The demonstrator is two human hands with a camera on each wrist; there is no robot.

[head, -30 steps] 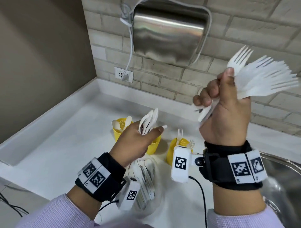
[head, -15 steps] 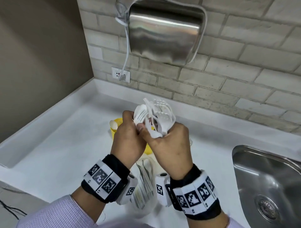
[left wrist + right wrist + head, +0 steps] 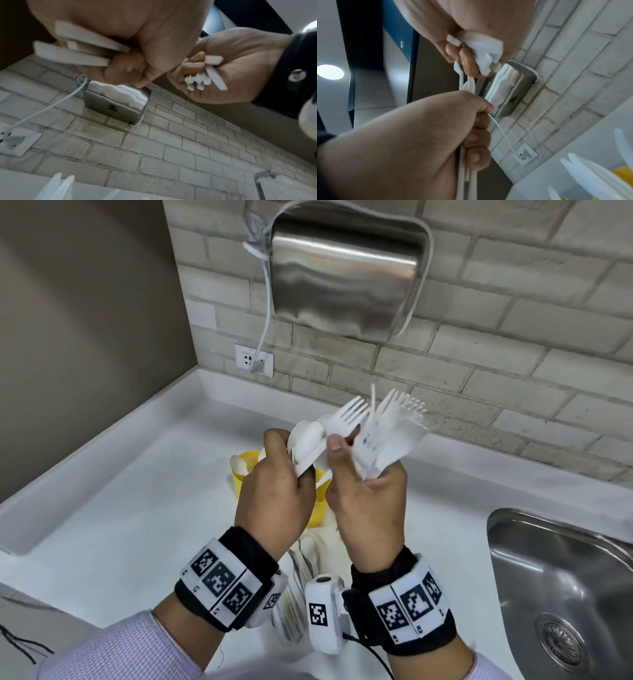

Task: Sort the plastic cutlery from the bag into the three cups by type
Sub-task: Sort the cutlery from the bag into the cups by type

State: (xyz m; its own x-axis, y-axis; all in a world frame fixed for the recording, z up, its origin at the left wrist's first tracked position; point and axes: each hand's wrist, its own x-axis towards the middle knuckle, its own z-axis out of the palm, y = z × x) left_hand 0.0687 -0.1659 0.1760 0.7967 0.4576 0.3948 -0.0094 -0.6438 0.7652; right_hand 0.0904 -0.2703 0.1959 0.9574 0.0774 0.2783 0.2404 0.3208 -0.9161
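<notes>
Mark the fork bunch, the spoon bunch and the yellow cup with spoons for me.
fork bunch [image 3: 390,436], head view, on the stacked fork necks below the tines.
spoon bunch [image 3: 306,438], head view, on a spoon bowl.
yellow cup with spoons [image 3: 248,458], head view, on its mesh rim.

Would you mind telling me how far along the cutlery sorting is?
Partly done: spoons already stand in a yellow cup. In hand: the left hand grips spoons, the right hand a fan of forks. Left: cutlery still in the bag.
</notes>
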